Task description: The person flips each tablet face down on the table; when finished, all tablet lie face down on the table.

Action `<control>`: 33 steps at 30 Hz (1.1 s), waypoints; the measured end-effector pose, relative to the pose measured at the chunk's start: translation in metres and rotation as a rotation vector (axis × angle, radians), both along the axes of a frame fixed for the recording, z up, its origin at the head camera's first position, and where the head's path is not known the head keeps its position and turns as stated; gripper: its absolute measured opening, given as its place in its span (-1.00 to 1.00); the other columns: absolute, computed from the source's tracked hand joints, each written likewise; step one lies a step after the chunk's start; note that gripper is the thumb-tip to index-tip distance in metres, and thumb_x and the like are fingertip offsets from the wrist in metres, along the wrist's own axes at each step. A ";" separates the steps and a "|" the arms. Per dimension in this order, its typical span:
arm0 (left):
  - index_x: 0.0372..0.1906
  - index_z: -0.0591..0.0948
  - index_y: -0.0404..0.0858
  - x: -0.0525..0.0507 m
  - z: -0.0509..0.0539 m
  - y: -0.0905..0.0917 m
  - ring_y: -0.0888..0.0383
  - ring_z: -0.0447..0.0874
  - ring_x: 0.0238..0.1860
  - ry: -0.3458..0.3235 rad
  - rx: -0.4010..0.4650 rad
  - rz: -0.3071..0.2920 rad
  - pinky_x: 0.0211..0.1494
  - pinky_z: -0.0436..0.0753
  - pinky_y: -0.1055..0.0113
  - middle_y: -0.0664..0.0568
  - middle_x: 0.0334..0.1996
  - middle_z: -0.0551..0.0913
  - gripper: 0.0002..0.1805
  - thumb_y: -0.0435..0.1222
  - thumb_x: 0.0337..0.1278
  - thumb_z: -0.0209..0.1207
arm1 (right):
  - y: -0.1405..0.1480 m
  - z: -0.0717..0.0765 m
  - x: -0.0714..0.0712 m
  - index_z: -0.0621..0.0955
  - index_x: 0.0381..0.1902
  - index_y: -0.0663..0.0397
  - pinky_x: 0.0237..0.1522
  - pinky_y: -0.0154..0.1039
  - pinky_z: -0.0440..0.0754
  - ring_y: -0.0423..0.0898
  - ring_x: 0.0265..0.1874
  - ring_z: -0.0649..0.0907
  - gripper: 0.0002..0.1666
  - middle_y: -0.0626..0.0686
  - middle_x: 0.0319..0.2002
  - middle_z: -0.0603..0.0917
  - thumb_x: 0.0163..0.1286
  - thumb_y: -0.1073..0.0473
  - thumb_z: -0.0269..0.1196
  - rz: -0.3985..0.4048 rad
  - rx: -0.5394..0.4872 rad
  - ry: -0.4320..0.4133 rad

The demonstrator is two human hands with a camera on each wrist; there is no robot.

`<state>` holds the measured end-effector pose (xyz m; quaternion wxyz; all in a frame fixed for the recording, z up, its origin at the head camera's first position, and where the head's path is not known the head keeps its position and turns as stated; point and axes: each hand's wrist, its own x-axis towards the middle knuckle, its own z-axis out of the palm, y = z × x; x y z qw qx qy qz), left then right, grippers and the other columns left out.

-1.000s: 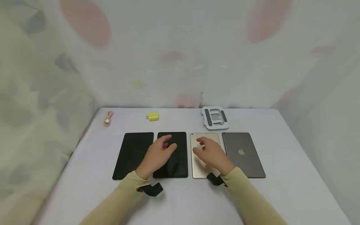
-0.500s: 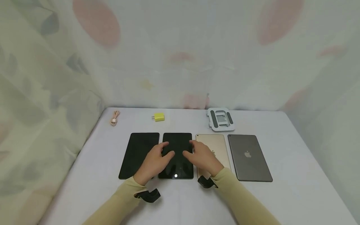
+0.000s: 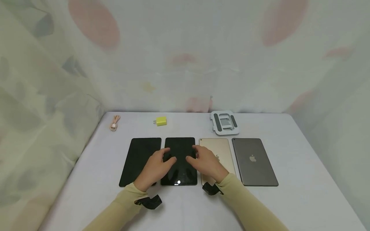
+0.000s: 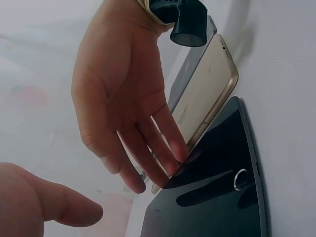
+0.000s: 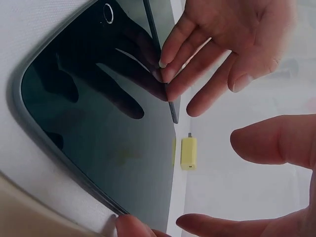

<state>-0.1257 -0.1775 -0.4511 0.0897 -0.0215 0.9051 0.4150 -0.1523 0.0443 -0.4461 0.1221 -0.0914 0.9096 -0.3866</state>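
A black tablet (image 3: 181, 173), screen up with a round home button, lies flat between my two hands. My left hand (image 3: 154, 168) is at its left side, partly over another dark tablet (image 3: 138, 157). Along its right side is my right hand (image 3: 207, 162), above a gold tablet (image 3: 221, 146) lying back up. In the wrist views the fingertips of both hands come close to or touch the black tablet's side edges; the thumbs stand raised above it. The fingers are extended and slightly bent, gripping nothing that I can see.
A grey tablet (image 3: 255, 163) with an apple logo lies at the right of the row. Behind are a coiled pink cable (image 3: 114, 123), a yellow plug adapter (image 3: 161, 121) and a folded white stand (image 3: 224, 123). Patterned curtains surround the white table (image 3: 303, 179).
The right hand has moved left from over the gold tablet to the black tablet's right side. The left hand has shifted left to its left side. The tablets stay in their row.
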 end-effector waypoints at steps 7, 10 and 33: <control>0.58 0.45 -0.23 -0.002 0.000 -0.001 -0.25 0.45 0.56 0.000 0.021 0.006 0.52 0.51 -0.32 -0.24 0.56 0.47 -0.31 0.00 0.51 0.20 | -0.001 0.001 0.000 0.52 0.50 0.27 0.06 0.02 0.70 -0.02 -0.06 0.67 -0.23 0.21 0.08 0.74 0.49 -0.07 0.31 0.004 -0.003 0.020; 0.56 0.48 -0.20 -0.003 -0.001 0.000 -0.21 0.53 0.49 0.009 0.034 0.031 0.46 0.57 -0.27 -0.20 0.52 0.53 -0.34 -0.01 0.52 0.19 | 0.000 0.002 0.000 0.52 0.50 0.27 0.09 0.05 0.71 0.01 -0.01 0.69 -0.24 0.22 0.12 0.75 0.50 -0.06 0.31 0.003 -0.018 0.016; 0.57 0.48 -0.17 -0.006 0.006 -0.006 -0.21 0.54 0.50 0.016 0.096 0.068 0.48 0.57 -0.26 -0.20 0.54 0.50 -0.35 -0.02 0.52 0.21 | 0.002 -0.002 -0.002 0.55 0.49 0.18 0.12 0.05 0.70 0.01 0.05 0.69 -0.28 0.16 0.09 0.76 0.52 -0.09 0.30 -0.003 -0.046 0.011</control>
